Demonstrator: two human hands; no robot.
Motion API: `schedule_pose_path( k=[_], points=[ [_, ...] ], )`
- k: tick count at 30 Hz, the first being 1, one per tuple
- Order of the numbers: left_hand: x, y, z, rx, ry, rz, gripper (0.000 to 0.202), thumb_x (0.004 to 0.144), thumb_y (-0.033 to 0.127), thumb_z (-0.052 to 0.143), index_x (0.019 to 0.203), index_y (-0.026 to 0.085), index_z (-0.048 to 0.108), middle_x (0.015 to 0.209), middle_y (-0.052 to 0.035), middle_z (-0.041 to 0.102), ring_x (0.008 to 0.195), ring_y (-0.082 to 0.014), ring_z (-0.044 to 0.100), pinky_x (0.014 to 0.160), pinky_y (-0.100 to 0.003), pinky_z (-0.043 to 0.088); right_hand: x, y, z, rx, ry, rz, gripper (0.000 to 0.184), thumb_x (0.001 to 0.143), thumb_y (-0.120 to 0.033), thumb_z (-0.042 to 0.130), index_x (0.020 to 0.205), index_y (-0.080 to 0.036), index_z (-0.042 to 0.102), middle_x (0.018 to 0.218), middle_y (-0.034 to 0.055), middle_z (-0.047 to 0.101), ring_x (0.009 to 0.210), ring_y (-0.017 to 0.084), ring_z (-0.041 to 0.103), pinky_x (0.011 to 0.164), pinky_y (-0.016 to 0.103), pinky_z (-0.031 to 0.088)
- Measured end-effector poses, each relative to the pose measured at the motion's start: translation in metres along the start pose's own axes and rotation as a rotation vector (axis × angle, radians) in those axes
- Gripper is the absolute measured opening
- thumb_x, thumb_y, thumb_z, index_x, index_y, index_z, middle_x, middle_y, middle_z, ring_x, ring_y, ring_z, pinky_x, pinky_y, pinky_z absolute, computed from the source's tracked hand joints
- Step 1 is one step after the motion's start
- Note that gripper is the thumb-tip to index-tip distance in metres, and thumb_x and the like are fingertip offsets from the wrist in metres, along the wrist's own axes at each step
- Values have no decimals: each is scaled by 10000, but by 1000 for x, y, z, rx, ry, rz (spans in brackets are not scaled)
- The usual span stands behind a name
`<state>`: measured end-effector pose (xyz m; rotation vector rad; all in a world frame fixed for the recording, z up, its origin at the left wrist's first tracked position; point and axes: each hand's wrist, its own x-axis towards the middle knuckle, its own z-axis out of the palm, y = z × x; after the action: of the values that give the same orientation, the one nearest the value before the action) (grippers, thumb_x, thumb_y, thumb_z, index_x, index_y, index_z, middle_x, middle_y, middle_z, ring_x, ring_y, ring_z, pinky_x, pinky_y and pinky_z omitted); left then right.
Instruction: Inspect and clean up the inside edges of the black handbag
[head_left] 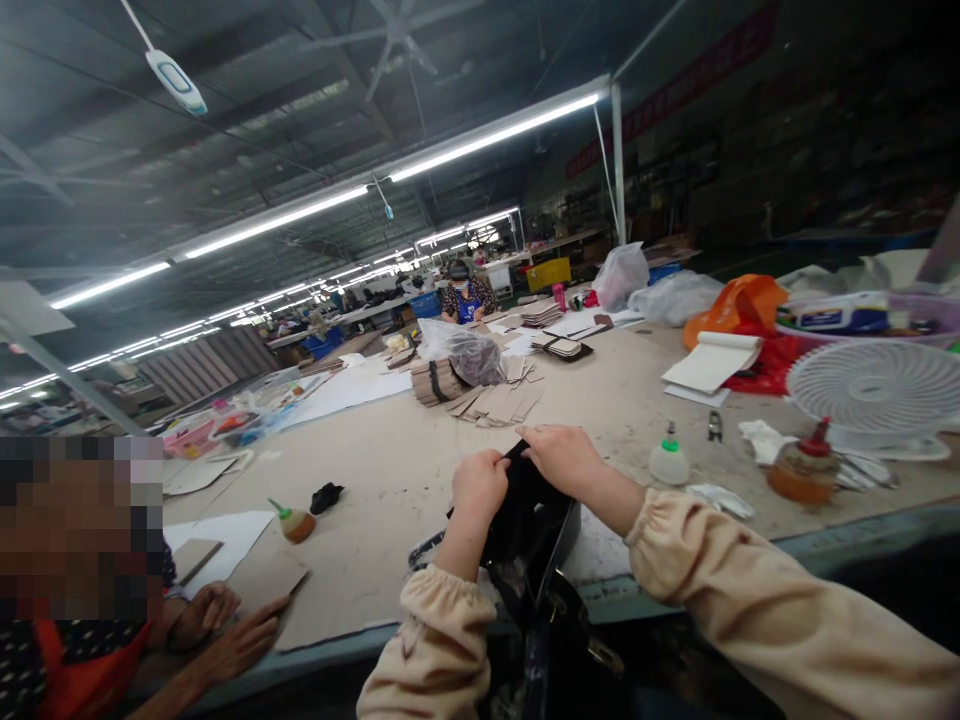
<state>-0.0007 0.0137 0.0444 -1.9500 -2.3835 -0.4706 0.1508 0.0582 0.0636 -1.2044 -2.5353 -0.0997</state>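
Note:
At the front edge of the table, my left hand (479, 485) and my right hand (564, 460) grip the upper edge of a black bag (527, 510), close beside each other. Dark lining-like fabric shows between them, and glossy black straps with gold-coloured metal fittings hang down below the table edge. The fingers of both hands are bent over the fabric, partly hidden. A bottle with a green cap (670, 460) stands to the right of my right hand, with a small black clip (715, 427) beyond it. Left of my left hand lies a crumpled black scrap (327, 498).
A co-worker's hands (244, 635) hold a brown board at the left. Bundled brown pieces (435, 382) lie ahead under a plastic bag. On the right are a brown-liquid bottle (806, 468), a white fan (885, 390) and a notepad (712, 362). Another green-tipped bottle (295, 525) leans at left.

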Motion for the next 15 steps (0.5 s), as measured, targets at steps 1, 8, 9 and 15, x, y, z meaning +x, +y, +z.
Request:
schedule_pose_path(
  k=[1,8,9,15],
  points=[
    [0,0,1,-2,2,2,271,870,361,448,848,230,684,840,-51,704,787,-192,623,668,-264,412,2,0,1,0,1,8,310,880,-244,493,1183,-198,540,1030,94,657,957,207,598,747,270,446],
    [-1,1,3,13,-13,-10,282,878,376,436,877,239,683,873,-54,702,824,-194,622,704,-272,418,9,3,4,-18,7,8,217,870,-254,501,1053,-205,608,967,76,667,923,219,602,722,279,447],
    [-2,2,3,13,-16,-15,286,879,380,434,876,240,684,877,-54,701,828,-195,622,706,-273,417,10,4,4,-22,3,7,202,872,-258,499,1028,-206,617,963,76,667,922,218,602,722,278,446],
    [-4,4,2,28,-4,-7,295,881,387,427,848,232,675,839,-54,699,790,-196,622,673,-278,408,14,5,5,-46,-27,-2,221,879,-265,483,1042,-224,625,970,76,667,924,214,601,720,281,444]
  ],
)
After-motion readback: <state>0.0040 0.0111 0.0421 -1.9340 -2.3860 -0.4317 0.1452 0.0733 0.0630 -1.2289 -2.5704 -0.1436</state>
